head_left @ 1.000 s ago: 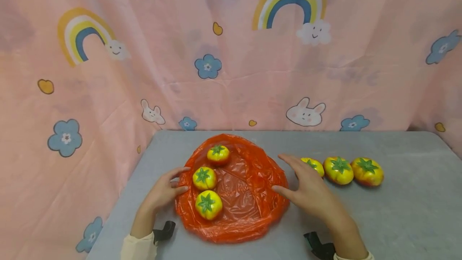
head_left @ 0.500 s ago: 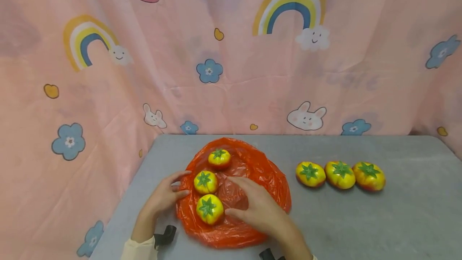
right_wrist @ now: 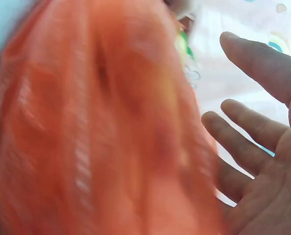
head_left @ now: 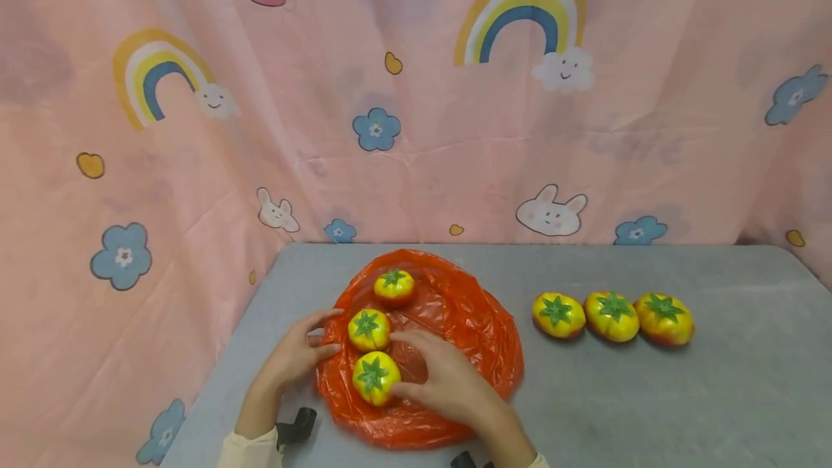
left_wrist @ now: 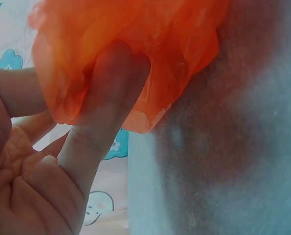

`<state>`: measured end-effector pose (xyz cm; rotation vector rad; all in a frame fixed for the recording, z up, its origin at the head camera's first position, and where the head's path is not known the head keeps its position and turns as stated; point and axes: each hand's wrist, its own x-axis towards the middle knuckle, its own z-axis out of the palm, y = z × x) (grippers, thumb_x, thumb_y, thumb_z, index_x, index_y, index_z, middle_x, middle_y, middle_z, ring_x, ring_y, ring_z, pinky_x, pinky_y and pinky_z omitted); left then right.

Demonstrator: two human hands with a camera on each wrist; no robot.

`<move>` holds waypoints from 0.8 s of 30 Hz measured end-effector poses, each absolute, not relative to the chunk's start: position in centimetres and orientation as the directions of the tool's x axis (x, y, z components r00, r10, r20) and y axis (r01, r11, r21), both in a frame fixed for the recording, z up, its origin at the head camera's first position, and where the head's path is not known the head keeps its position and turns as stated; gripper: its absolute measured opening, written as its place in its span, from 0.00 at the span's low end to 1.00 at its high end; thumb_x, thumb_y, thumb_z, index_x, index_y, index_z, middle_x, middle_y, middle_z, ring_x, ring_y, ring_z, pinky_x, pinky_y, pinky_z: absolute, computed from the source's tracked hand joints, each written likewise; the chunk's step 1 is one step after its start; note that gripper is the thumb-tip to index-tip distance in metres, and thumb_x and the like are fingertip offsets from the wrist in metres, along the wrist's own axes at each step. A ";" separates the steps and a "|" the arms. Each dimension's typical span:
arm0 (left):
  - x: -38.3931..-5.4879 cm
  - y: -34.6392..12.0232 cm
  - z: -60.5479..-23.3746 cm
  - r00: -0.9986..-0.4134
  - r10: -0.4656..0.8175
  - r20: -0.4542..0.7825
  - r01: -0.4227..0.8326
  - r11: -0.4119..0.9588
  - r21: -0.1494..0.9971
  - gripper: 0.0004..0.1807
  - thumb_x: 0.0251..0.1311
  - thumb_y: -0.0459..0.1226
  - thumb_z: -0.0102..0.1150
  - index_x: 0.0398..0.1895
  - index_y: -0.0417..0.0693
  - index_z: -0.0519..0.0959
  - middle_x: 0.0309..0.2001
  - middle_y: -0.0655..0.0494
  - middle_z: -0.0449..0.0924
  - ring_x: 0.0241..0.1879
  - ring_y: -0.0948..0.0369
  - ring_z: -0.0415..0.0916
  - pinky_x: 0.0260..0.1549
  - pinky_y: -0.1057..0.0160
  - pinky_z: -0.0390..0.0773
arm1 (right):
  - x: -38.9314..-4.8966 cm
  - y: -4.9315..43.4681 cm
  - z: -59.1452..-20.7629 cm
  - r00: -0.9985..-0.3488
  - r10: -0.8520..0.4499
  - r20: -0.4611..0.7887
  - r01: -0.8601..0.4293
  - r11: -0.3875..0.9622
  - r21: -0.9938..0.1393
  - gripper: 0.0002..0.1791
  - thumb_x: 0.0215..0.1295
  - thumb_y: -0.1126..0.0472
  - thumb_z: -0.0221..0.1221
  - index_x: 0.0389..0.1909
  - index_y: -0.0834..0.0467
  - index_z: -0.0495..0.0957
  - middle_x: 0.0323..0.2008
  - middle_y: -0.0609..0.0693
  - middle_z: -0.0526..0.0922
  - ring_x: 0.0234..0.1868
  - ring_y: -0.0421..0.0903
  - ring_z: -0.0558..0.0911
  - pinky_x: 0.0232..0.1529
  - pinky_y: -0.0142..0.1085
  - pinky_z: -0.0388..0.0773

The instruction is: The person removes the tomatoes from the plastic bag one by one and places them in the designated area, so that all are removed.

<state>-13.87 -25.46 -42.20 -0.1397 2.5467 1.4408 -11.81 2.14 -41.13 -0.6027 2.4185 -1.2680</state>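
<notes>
A red translucent plastic bag (head_left: pixel 455 295) lies spread in a round shape on the grey table. Three yellow tomato-like fruits with green star-shaped leaves form a column on its left side: a far fruit (head_left: pixel 393 289), a middle fruit (head_left: pixel 368 341) and a near fruit (head_left: pixel 377 388). My left hand (head_left: pixel 294 352) touches the bag's left edge, thumb and fingers apart; in the left wrist view, red film (left_wrist: pixel 174 49) covers its thumb tip. Over the bag, my right hand (head_left: pixel 448 381) has its thumb at the near fruit's right side and its fingertips beside the middle fruit, fingers spread.
To the right of the bag, three more such fruits stand in a row: a left one (head_left: pixel 559 323), a central one (head_left: pixel 612 327) and a right one (head_left: pixel 665 331). Behind the grey table (head_left: pixel 734 381) hangs a pink printed curtain (head_left: pixel 442 165).
My right hand has come left from beside the row of fruits to over the bag, up to the near and middle fruits. My left hand stays at the bag's edge.
</notes>
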 end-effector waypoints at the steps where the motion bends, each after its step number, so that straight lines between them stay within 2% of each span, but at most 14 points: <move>1: -13.9 -25.5 -42.2 -0.973 0.021 -0.229 -0.185 0.520 0.834 0.30 0.60 0.26 0.62 0.66 0.51 0.73 0.66 0.42 0.71 0.52 0.49 0.83 0.43 0.52 0.87 | -11.8 2.0 -41.3 -0.844 -0.527 -0.101 -0.216 0.505 -0.836 0.37 0.55 0.44 0.71 0.67 0.42 0.71 0.70 0.45 0.71 0.72 0.52 0.69 0.69 0.60 0.68; 7: -13.9 -25.6 -42.2 -0.973 0.024 -0.229 -0.184 0.520 0.834 0.30 0.60 0.26 0.62 0.66 0.52 0.73 0.67 0.41 0.70 0.53 0.49 0.82 0.43 0.52 0.87 | -11.7 1.0 -42.4 -0.815 -0.575 -0.070 -0.287 0.505 -0.814 0.35 0.55 0.45 0.71 0.65 0.43 0.73 0.66 0.43 0.75 0.67 0.47 0.74 0.68 0.54 0.72; 13: -13.8 -25.5 -42.2 -0.972 0.019 -0.235 -0.192 0.514 0.836 0.30 0.60 0.27 0.63 0.66 0.52 0.73 0.66 0.42 0.71 0.52 0.49 0.83 0.42 0.52 0.87 | -11.5 0.3 -43.0 -0.822 -0.559 -0.108 -0.264 0.543 -0.797 0.36 0.54 0.47 0.72 0.66 0.40 0.71 0.67 0.43 0.74 0.67 0.48 0.74 0.68 0.55 0.70; 24: -13.8 -25.5 -42.1 -0.973 0.032 -0.230 -0.184 0.499 0.847 0.30 0.60 0.27 0.63 0.67 0.51 0.73 0.68 0.41 0.69 0.54 0.47 0.82 0.44 0.51 0.87 | -11.4 -0.6 -42.5 -0.843 -0.523 -0.126 -0.269 0.613 -0.743 0.40 0.51 0.47 0.74 0.67 0.43 0.71 0.65 0.44 0.76 0.64 0.47 0.76 0.65 0.55 0.74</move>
